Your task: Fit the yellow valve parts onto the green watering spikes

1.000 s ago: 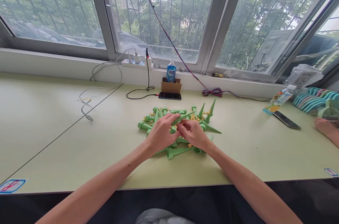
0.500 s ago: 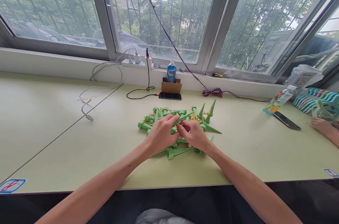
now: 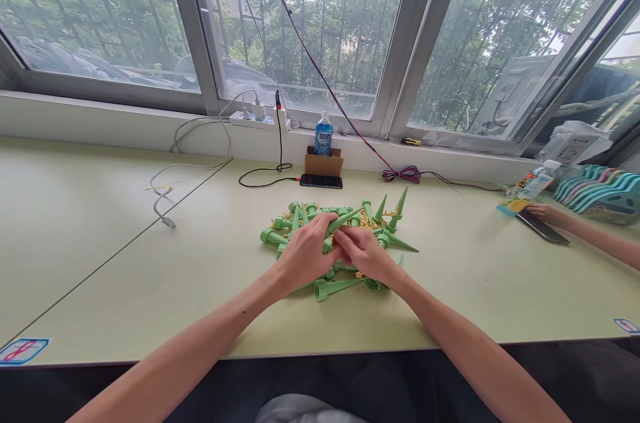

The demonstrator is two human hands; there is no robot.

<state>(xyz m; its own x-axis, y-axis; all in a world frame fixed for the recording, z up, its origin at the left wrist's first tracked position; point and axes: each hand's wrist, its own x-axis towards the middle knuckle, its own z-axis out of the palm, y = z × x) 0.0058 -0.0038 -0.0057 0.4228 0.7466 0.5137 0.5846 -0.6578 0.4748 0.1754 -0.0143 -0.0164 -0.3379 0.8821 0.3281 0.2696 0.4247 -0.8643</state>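
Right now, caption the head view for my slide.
Left hand holding a green spike over a pile of green and yellow parts, right hand alongside.

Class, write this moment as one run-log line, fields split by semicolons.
left hand: holding green spike; right hand: at left hand, grip hidden; around hands: green spikes, yellow pieces; far right: another person's hand at phone

The cones [image 3: 343, 286] look like smooth, matt green plastic. Beneath them, the table [image 3: 460, 290] is smooth, faintly glossy. Behind them, the phone [image 3: 321, 181] is glossy, the box [image 3: 325, 164] matt cardboard, the bottle [image 3: 323, 138] shiny plastic.
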